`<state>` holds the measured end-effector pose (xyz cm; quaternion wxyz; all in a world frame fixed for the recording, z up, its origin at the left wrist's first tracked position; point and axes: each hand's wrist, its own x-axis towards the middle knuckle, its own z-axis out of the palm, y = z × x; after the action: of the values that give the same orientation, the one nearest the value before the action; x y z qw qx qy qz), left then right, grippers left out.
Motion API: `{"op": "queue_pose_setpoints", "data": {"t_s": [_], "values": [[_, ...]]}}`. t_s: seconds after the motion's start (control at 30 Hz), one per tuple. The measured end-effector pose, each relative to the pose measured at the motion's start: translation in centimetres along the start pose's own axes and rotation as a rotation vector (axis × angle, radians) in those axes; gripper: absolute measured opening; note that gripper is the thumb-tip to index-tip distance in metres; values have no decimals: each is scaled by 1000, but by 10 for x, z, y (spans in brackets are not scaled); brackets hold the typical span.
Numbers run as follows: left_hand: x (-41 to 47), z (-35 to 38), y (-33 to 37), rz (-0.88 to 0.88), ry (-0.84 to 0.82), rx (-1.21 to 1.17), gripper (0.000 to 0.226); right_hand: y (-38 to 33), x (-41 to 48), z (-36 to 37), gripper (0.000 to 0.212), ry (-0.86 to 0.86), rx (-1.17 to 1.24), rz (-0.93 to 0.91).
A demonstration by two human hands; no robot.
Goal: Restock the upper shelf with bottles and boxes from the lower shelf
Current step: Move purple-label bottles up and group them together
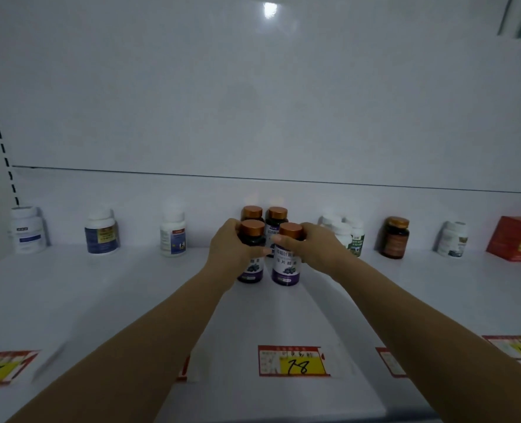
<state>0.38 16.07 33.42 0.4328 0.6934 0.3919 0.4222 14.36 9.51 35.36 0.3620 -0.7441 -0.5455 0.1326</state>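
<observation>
Two dark bottles with copper caps and purple labels stand side by side mid-shelf. My left hand (227, 244) grips the left bottle (252, 254) round its shoulder. My right hand (312, 244) grips the right bottle (286, 262) just under its cap. Both bottles stand on the white shelf (131, 294). Right behind them stand two more copper-capped bottles (266, 216), partly hidden.
Along the back stand white bottles (28, 228), (102, 232), (173, 233), a white cluster (346, 233), a brown bottle (396, 238), another white bottle (453, 239) and red boxes (517, 239). Price tags (292, 361) line the front edge.
</observation>
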Motion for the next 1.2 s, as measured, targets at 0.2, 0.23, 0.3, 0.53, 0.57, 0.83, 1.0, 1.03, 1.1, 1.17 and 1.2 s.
{"op": "queue_pose_setpoints", "data": {"t_s": [0.2,0.23,0.3,0.53,0.57,0.83,1.0,1.03,1.1,1.17,1.2], "values": [[18,10,-8,37,-3,95,55,-1,20,6,32,-17,0,-42],[20,10,-10,19,-28,157,63,-1,22,7,34,-15,12,-41],[22,9,-16,-28,-87,290,75,1,25,9,45,-2,68,-35],[27,11,-16,-42,-94,391,68,4,34,13,59,49,136,-38],[28,11,-16,-39,-90,407,68,4,36,14,60,51,138,-39],[36,12,-24,-41,-83,432,64,11,47,24,68,95,56,-55],[39,14,-25,-75,-122,460,66,10,44,23,65,93,131,-67],[40,14,-24,-91,-134,470,67,10,44,23,64,97,132,-68],[39,14,-20,-128,-149,497,71,8,43,24,66,94,98,-52],[34,11,-15,-148,-174,573,72,5,39,25,67,71,-18,-28],[32,9,-12,-144,-200,636,68,4,35,23,66,61,-97,-3]]}}
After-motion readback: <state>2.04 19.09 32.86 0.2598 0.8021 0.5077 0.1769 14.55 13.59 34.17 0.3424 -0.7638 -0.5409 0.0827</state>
